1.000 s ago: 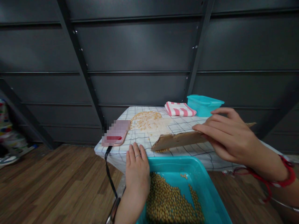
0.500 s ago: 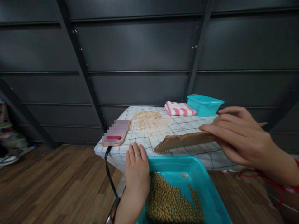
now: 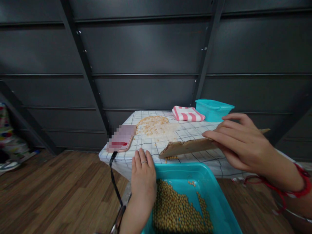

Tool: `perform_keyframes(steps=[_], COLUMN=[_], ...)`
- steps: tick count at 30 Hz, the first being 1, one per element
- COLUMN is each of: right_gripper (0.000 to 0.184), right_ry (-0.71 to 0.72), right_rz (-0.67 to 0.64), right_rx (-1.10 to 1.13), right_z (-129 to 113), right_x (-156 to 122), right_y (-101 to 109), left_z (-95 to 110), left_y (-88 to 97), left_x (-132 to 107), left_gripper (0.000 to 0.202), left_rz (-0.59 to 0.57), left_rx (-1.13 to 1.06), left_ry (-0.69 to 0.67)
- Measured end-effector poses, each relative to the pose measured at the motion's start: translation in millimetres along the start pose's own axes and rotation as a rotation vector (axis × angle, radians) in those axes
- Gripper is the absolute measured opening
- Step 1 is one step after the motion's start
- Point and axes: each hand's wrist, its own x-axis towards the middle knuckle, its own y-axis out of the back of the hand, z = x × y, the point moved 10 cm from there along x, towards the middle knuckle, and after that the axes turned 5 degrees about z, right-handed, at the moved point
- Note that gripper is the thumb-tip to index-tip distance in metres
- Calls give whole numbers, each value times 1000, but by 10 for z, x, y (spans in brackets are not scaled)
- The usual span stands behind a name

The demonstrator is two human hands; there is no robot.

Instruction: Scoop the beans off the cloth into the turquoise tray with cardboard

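Note:
My right hand [image 3: 237, 143] is closed on a flat brown cardboard piece [image 3: 185, 147], held edge-down just above the table with its left end near a few loose beans [image 3: 171, 158]. My left hand [image 3: 143, 180] grips the far left rim of a teal tub [image 3: 209, 188] that holds many tan beans [image 3: 177, 211]. The tub sits below the table's near edge. A spread of beans and pale husks [image 3: 154, 126] lies further back on the checked tablecloth [image 3: 195, 136].
A pink phone [image 3: 121, 139] with a black cable [image 3: 114, 182] lies at the table's left corner. A red-and-white striped cloth [image 3: 187, 113] and a small teal container [image 3: 213, 110] sit at the back. Dark metal wall panels [image 3: 151, 58] stand behind; wooden floor [image 3: 53, 191] lies left.
My right hand drew the cardboard a little to the right, then brought it back left toward the loose beans. My left hand and the tub stayed put.

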Motion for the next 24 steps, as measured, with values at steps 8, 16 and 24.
perform_keyframes(steps=[8,16,24], right_gripper=[28,24,30], right_ry=[5,10,-4], right_rz=[26,36,27], right_rx=[0,-6,-14], right_z=[-1,0,33], right_x=[-23,-37,-61], right_y=[79,95,94], left_z=[-25,-18,-25], left_y=[-41,-31,-14], left_x=[-13,-10,-2], left_gripper=[53,53,51], left_rz=[57,63,41], left_rx=[-48,-35,-16], left_ry=[1,-7,2])
